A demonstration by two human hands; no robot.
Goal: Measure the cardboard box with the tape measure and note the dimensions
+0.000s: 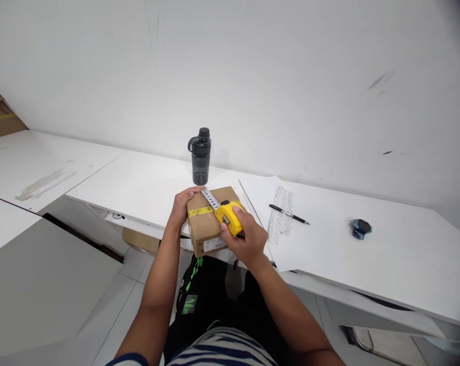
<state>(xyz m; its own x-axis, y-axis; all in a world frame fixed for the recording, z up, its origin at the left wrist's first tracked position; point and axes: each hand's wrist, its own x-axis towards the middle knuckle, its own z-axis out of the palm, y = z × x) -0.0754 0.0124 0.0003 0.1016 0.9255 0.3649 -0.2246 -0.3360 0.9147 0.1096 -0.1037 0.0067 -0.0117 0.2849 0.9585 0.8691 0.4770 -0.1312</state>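
Note:
A brown cardboard box with yellow tape and a white label sits at the table's front edge. My right hand grips a yellow tape measure on top of the box. Its short metal blade runs out over the box top toward the far left corner. My left hand lies along the box's left side, its fingers reaching to the blade's end at that corner; whether they pinch the blade is too small to tell.
Behind the box stands a dark bottle. Right of it are papers with a black pen on top. A dark watch-like object lies farther right. Another cardboard box is at the far left, against the white wall.

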